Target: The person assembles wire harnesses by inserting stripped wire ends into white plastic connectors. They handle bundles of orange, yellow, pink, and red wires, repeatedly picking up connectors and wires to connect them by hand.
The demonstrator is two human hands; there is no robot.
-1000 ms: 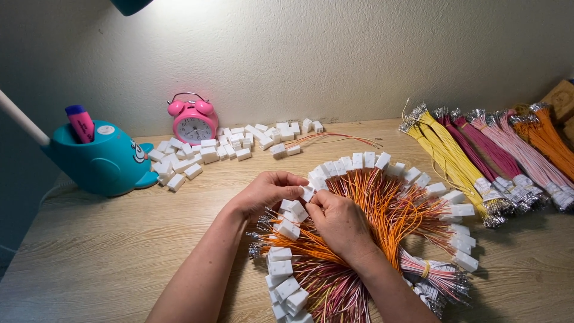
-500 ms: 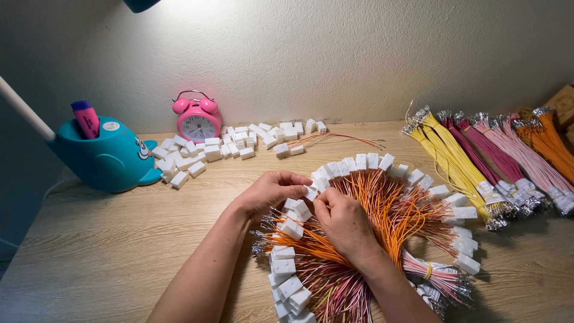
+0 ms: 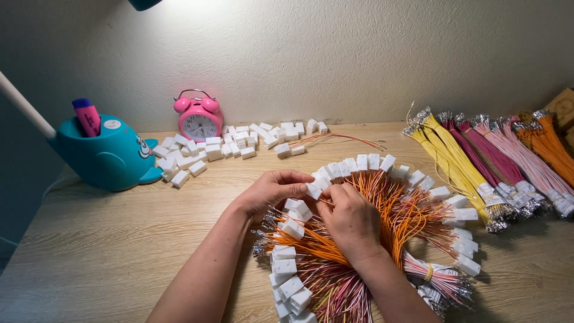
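I see my left hand [image 3: 272,191] and right hand [image 3: 353,218] both pinching one white connector [image 3: 314,189] over fanned orange wires [image 3: 388,209] on a wooden desk [image 3: 119,239] against a textured white wall [image 3: 329,54].

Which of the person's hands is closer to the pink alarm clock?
The left. The left hand lies on the near-right side of the pink alarm clock, on the ring of wired white plugs. The right hand sits farther right and nearer the person.
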